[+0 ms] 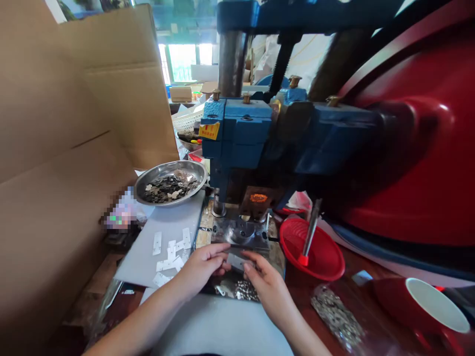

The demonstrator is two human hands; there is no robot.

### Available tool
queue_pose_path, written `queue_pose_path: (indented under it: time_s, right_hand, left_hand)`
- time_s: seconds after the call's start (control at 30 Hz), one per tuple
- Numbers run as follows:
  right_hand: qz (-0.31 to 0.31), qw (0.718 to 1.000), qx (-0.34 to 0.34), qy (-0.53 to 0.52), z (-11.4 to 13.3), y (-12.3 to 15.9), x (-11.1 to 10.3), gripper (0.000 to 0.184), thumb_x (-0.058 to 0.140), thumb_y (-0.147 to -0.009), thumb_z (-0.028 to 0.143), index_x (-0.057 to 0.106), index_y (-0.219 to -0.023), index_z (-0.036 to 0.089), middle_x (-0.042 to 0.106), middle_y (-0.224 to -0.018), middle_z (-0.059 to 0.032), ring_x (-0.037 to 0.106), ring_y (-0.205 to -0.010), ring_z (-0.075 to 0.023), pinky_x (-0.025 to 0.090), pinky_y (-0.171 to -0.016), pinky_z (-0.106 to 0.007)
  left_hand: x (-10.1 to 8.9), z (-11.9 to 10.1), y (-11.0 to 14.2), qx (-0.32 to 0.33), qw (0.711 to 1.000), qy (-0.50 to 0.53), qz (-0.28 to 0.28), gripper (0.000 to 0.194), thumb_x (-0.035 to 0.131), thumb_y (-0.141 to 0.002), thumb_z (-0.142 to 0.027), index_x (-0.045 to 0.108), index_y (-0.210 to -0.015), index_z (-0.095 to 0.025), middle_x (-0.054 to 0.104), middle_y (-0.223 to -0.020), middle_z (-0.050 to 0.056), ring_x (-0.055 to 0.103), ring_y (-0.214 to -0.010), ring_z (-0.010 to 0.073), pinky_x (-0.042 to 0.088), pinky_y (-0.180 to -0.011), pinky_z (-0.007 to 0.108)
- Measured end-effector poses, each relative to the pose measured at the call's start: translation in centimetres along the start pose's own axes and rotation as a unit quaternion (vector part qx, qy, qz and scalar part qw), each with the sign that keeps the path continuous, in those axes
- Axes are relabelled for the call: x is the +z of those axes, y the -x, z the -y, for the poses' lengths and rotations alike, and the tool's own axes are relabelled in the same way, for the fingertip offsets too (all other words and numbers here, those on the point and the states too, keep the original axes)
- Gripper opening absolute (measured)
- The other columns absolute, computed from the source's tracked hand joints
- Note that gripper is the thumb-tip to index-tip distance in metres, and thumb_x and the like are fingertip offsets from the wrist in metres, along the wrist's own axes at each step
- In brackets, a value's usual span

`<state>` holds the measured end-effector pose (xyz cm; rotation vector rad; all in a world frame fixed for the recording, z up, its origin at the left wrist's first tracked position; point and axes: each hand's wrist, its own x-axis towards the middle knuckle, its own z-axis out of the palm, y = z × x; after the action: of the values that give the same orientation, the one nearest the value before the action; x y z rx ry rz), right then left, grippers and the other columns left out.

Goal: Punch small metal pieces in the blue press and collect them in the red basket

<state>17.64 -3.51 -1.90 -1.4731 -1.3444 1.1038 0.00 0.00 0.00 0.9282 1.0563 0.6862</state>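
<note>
The work looks to be partway through a batch: one plate (235,262) is in hand, just in front of the die (239,232) of the blue press (237,133) and not set in it. The left hand (208,261) pinches the plate's left end in its fingers; the right hand (262,274) grips the other end between thumb and fingers.

What is done and what is left is hard to split. Strips (157,243) lie loose on the grey board (135,267), and thin pieces fill the floor of the steel bowl (202,174) (which pile is finished, if either, I cannot tell).

By count: one plate held, one press, one bowl. About seven strips show, some overlapping, so the number is not sure. The bowl's pieces are too many to count, as are the shiny bits (247,290) below the hands. On the table (297,301) to the right are one red basket (330,257) with one rod (311,232) leaning in it, one bag (337,316) of small parts and one mug (397,301).
</note>
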Motion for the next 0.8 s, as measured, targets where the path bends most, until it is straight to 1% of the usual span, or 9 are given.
queue_pose_path:
  time_s: [0.07,0.17,0.27,0.4,0.47,0.57,0.63,0.73,0.8]
  right_hand:
    - [0.012,1.000,-0.002,-0.004,-0.5,-0.2,-0.5,0.033,0.053,-0.080,0.037,0.064,-0.106,0.021,0.069,-0.089,-0.0053,0.063,-0.079,-0.0193,0.051,-0.071,-0.031]
    - [0.012,0.999,-0.018,0.024,-0.8,-0.8,-0.9,0.028,0.053,-0.080,0.036,0.065,-0.100,0.020,0.069,-0.090,-0.0053,0.063,-0.081,-0.0193,0.050,-0.073,-0.030]
    - [-0.037,0.994,-0.059,0.079,-0.6,-2.4,-1.2,0.024,0.053,-0.080,0.036,0.066,-0.093,0.021,0.068,-0.088,-0.0046,0.062,-0.082,-0.0194,0.049,-0.075,-0.031]
    - [-0.129,0.965,-0.151,0.169,0.0,-5.7,-1.5,0.020,0.051,-0.082,0.036,0.065,-0.086,0.022,0.064,-0.089,-0.0055,0.058,-0.088,-0.0216,0.046,-0.081,-0.035]
    - [-0.144,0.952,-0.177,0.204,0.1,-7.4,-1.7,0.019,0.052,-0.081,0.034,0.065,-0.084,0.021,0.062,-0.090,-0.0069,0.056,-0.090,-0.0229,0.045,-0.082,-0.038]
    - [-0.154,0.944,-0.181,0.227,-0.4,-9.5,-1.9,0.016,0.054,-0.076,0.029,0.064,-0.084,0.020,0.060,-0.094,-0.0091,0.056,-0.092,-0.0243,0.046,-0.084,-0.040]
    - [-0.160,0.947,-0.173,0.219,-1.0,-10.3,-1.9,0.018,0.055,-0.074,0.028,0.063,-0.086,0.018,0.059,-0.095,-0.0099,0.056,-0.092,-0.0243,0.046,-0.083,-0.040]
    - [-0.155,0.954,-0.161,0.201,-1.5,-10.9,-1.9,0.023,0.055,-0.072,0.029,0.063,-0.090,0.016,0.058,-0.096,-0.0104,0.056,-0.092,-0.0238,0.047,-0.082,-0.039]
    - [-0.145,0.956,-0.160,0.197,-1.6,-10.9,-1.8,0.026,0.054,-0.072,0.028,0.063,-0.094,0.016,0.058,-0.098,-0.0099,0.056,-0.093,-0.0231,0.047,-0.083,-0.037]
  left_hand:
    - [-0.1,0.2,-0.3,0.022,1.000,-0.008,0.007,0.041,0.062,-0.070,-0.019,0.062,-0.112,-0.016,0.070,-0.098,0.007,0.065,-0.085,0.0171,0.049,-0.075,0.028]
    - [0.1,0.4,-1.2,0.094,0.991,-0.097,-0.013,0.027,0.062,-0.071,-0.020,0.066,-0.098,-0.017,0.070,-0.089,0.004,0.064,-0.081,0.0176,0.048,-0.075,0.030]
    - [0.7,-0.5,-2.8,0.157,0.964,-0.201,-0.074,0.014,0.062,-0.074,-0.024,0.067,-0.086,-0.018,0.069,-0.081,0.002,0.062,-0.077,0.0183,0.048,-0.074,0.031]
    - [1.4,-2.3,-5.7,0.232,0.924,-0.278,-0.125,0.012,0.059,-0.077,-0.024,0.066,-0.086,-0.020,0.067,-0.084,0.002,0.061,-0.082,0.0187,0.046,-0.077,0.032]
    - [1.4,-2.8,-7.1,0.251,0.901,-0.316,-0.157,0.010,0.060,-0.076,-0.022,0.066,-0.083,-0.019,0.065,-0.086,0.003,0.060,-0.085,0.0194,0.046,-0.080,0.033]
    - [1.4,-2.6,-8.9,0.257,0.880,-0.351,-0.189,0.009,0.063,-0.072,-0.019,0.065,-0.080,-0.018,0.062,-0.094,0.005,0.057,-0.094,0.0215,0.043,-0.089,0.036]
    - [1.5,-2.2,-9.8,0.256,0.885,-0.347,-0.177,0.017,0.062,-0.072,-0.017,0.065,-0.089,-0.017,0.062,-0.101,0.007,0.056,-0.101,0.0224,0.041,-0.094,0.037]
    - [1.4,-1.9,-10.7,0.250,0.909,-0.310,-0.120,0.032,0.057,-0.075,-0.015,0.061,-0.107,-0.017,0.063,-0.110,0.007,0.056,-0.106,0.0217,0.039,-0.098,0.036]
    - [1.2,-1.9,-10.9,0.241,0.922,-0.291,-0.088,0.034,0.055,-0.076,-0.015,0.060,-0.110,-0.018,0.065,-0.112,0.007,0.057,-0.106,0.0217,0.039,-0.099,0.036]
